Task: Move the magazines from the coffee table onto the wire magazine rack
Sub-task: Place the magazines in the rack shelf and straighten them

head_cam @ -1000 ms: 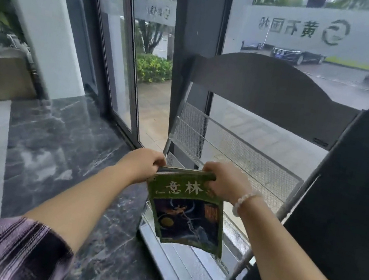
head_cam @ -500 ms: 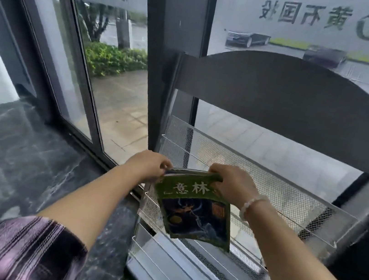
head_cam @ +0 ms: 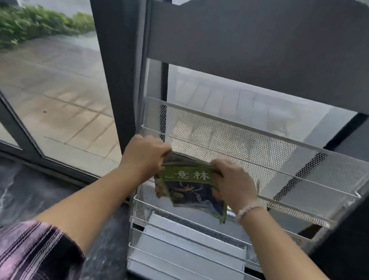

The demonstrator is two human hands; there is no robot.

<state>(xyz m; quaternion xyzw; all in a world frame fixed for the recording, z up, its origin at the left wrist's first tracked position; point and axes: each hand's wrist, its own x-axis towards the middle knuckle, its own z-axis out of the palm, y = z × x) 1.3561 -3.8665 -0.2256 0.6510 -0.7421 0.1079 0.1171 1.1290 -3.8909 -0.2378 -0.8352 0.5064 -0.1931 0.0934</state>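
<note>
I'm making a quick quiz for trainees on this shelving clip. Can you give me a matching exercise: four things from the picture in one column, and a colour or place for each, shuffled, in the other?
Things:
1. magazine
2. bracelet
3. wire magazine rack
4. sleeve

Descriptions:
A. pale beads on the right wrist
B. purple with dark stripes, on the left arm
C. green cover, held at its top edge by the left hand and right hand
D. white mesh tiers, standing by the window

Pairs: 1-C, 2-A, 3-D, 4-B
</note>
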